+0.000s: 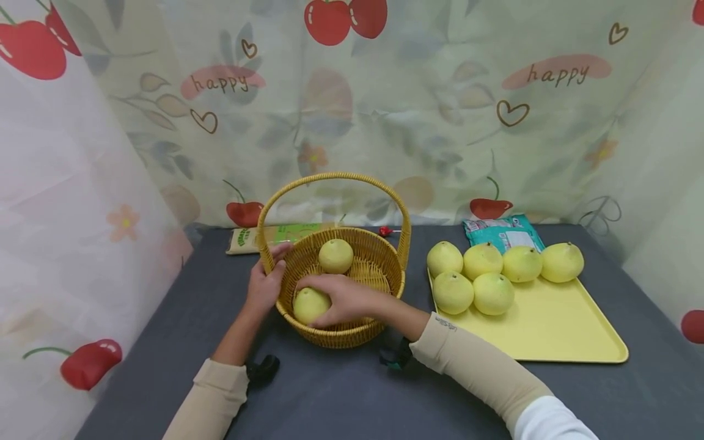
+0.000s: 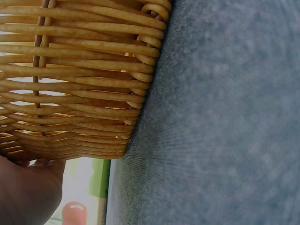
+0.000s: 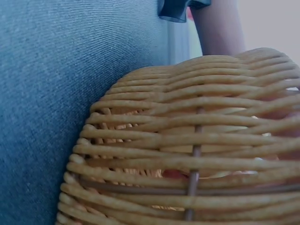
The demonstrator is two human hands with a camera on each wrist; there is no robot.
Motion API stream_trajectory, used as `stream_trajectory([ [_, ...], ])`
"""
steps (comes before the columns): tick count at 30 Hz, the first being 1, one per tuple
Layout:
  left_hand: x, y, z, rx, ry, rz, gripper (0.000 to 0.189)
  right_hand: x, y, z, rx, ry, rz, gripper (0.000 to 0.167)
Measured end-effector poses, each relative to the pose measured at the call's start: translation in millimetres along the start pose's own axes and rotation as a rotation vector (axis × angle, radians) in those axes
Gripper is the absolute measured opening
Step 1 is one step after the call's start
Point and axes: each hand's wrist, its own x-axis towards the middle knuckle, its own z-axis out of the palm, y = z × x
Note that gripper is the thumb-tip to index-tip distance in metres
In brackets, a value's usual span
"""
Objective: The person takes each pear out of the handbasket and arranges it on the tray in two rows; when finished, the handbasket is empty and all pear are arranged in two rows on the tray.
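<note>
A round wicker basket [image 1: 341, 339] with a tall arched handle stands on the dark table. My left hand [image 1: 265, 284] grips its left rim by the base of the handle; in the left wrist view that hand [image 2: 30, 190] shows at the woven wall's lower edge. Inside the basket, my right hand [image 1: 346, 298] holds a pale yellow-green pomelo [image 1: 310, 307] at the near left, thumb on the near side and fingers over the far side. A second pomelo [image 1: 335, 256] lies farther back in the basket. Woven wall fills most of the right wrist view, hiding the right hand's grasp there.
On the right lies a yellow tray [image 1: 555, 333] bearing several pomelos [image 1: 493, 293] along its back and left. A teal packet [image 1: 503, 232] sits behind it. Behind the basket are a beige-green package [image 1: 244, 241] and a small red item [image 1: 386, 231], with a printed curtain [image 1: 352, 140] beyond.
</note>
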Motion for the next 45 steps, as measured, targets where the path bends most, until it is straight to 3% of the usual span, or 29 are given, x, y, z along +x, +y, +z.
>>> stream_trajectory([
  [5,0.5,0.6,2.1,-0.005,0.008,0.013,0.035,-6.5,0.3,-4.7,0.060,0.026,0.061,0.069],
  [14,0.5,-0.8,2.4,0.010,0.006,-0.007,0.035,-21.7,-0.5,-14.2,0.075,0.058,0.092,0.072],
  [32,0.0,0.3,0.0,0.014,0.015,-0.030,0.035,-50.9,-3.4,-30.6,0.051,0.140,0.052,0.066],
  [45,0.5,-1.3,0.4,0.017,0.015,-0.017,0.036,-84.4,-2.8,-44.6,0.071,0.242,0.080,0.068],
])
